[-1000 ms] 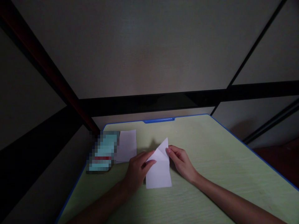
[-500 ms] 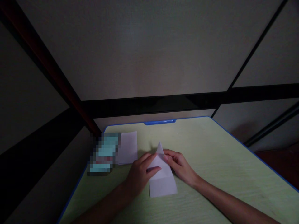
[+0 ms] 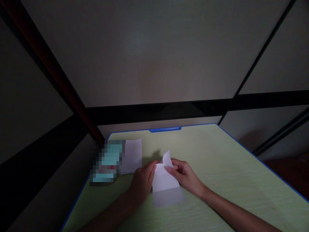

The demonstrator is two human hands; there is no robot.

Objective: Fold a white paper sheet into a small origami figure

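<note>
A creased sheet of white paper (image 3: pixel 165 182) is held between my two hands, just above the table. Its far end narrows to a raised, curled flap, and a crosswise crease runs near its blurred lower edge. My left hand (image 3: pixel 143 181) pinches the paper's upper left edge, thumb and fingers pressed together. On the right edge, my right hand (image 3: pixel 184 174) grips with the thumb on top and the fingers behind, partly hidden by the flap.
A stack of white paper sheets (image 3: pixel 131 156) lies at the left of the pale table (image 3: pixel 217 161). Beside it is a pixelated item (image 3: pixel 109 161). A blue piece (image 3: pixel 165 129) sits on the far blue rim, with panelled walls behind.
My left thumb has moved from the paper's face to its left edge. The pointed tip has opened into a curled flap. The view has shifted slightly.
</note>
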